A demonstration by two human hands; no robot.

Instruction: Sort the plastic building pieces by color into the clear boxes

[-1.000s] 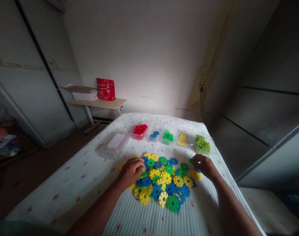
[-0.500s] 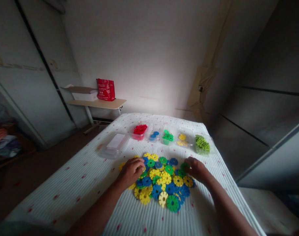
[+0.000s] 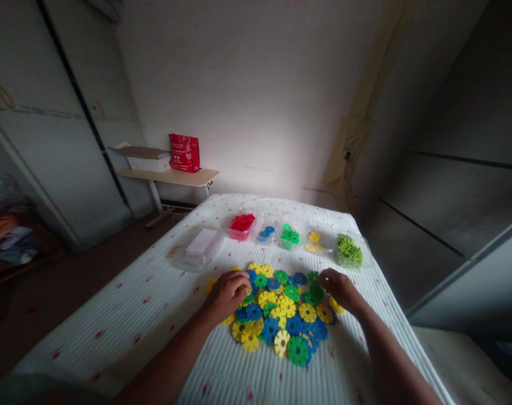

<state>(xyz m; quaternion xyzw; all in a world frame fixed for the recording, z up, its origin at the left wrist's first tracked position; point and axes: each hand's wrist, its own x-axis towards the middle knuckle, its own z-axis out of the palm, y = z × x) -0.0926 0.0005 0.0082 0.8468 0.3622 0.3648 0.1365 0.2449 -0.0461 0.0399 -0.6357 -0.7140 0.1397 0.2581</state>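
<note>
your left hand [image 3: 229, 289] sits over the left edge of a loose pile of flat, round, notched plastic discs in yellow, blue and green [image 3: 286, 306], its fingers curled inward; whether they grip anything you can't tell from here. your right hand [image 3: 342, 288] is at the pile's far right side, fingertips drawn close together beside a small green notched disc [image 3: 313, 276]; contact or grip on it can't be made out.

the discs overlap on a white ribbed cloth with red specks [image 3: 154, 315], and their notches could catch, so lifting one might drag its neighbours along or bring up two at once. a sideways push by your left hand could spread the loose edge. beyond the pile, clear plastic tubs [image 3: 287, 246] stand close together, so a low forearm could nudge one, and the soft cloth might let it tip. blue and green look alike in this dim light, making a mix-up possible.
</note>
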